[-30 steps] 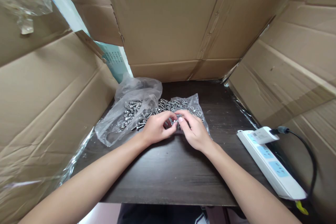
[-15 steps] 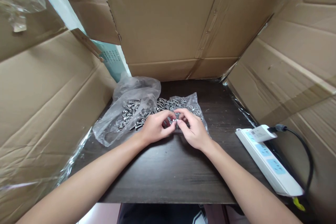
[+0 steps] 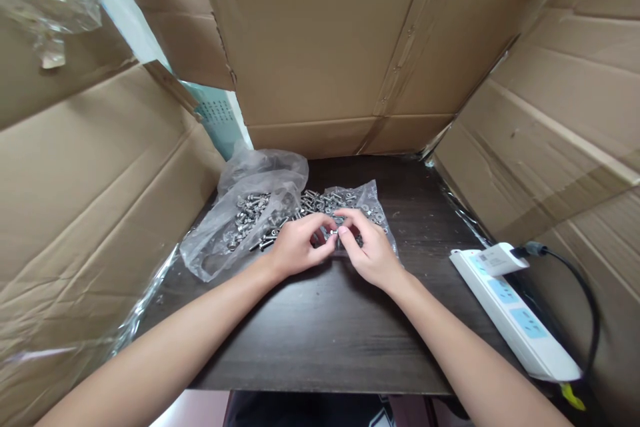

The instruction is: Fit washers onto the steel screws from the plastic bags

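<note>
The dark table [image 3: 320, 333] runs toward you from under the wrists. Just past that are the hands, fingertips nearly meeting. The right hand [image 3: 373, 250] has its thumb on what looks like a small bolt [image 3: 334, 232], pinched, I reckon, against the fingers behind. The left hand [image 3: 304, 241] is curled in from the other side, tips right at the same piece, but I honestly can't tell if it's gripping too. The tips hide most of it.

Handling-wise, should be stiff, hard metal, pretty much unbreakable and next to no weight. The annoying bit is it's tiny and smooth, so probably slippery. I'd pinch the shank with thumb and index pads and leave the other hand for the end.

Right beyond the hands there's a flat plastic bag [image 3: 371, 192], with washers [image 3: 366, 209] toward the right-hand side and loose bolts [image 3: 314, 200] behind the gap. Past the left hand sits a bigger crumpled plastic bag [image 3: 275, 163], limp-looking stuff. Cardboard panel [image 3: 320, 47] at the very back.
</note>
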The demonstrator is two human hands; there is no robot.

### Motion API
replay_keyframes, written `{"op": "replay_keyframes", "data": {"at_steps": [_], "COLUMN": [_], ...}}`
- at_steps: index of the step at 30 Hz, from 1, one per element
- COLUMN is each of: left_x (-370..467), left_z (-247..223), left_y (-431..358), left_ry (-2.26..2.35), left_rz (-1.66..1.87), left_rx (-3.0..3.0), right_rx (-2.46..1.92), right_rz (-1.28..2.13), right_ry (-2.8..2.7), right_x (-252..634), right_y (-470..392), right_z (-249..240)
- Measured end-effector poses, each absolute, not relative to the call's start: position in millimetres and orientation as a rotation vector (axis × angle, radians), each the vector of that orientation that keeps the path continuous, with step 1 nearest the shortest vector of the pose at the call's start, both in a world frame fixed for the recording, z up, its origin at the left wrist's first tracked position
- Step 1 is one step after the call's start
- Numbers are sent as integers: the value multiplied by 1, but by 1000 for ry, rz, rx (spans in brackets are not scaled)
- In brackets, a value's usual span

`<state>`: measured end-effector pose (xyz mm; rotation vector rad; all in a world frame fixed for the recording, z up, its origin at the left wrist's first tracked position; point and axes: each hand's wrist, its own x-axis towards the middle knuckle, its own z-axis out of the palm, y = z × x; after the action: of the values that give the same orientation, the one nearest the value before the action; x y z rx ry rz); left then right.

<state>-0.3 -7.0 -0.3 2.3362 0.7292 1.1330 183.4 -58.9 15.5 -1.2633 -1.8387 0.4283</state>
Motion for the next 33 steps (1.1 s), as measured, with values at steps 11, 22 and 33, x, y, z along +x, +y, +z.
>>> {"op": "replay_keyframes", "data": {"at_steps": [11, 22, 33], "left_x": [-1, 0, 0], "left_z": [-1, -1, 0], "left_y": [-7, -7, -8], "left_ry": [723, 728, 728], "left_rz": [1123, 1124, 1123], "left_rx": [2341, 2324, 2329], "right_rx": [-1196, -1210, -1210], "right_rz": [320, 221, 229], "right_ry": [-1844, -1768, -1772], "right_x": [185, 186, 185], "right_y": [-58, -57, -55], "right_z": [15, 15, 14]}}
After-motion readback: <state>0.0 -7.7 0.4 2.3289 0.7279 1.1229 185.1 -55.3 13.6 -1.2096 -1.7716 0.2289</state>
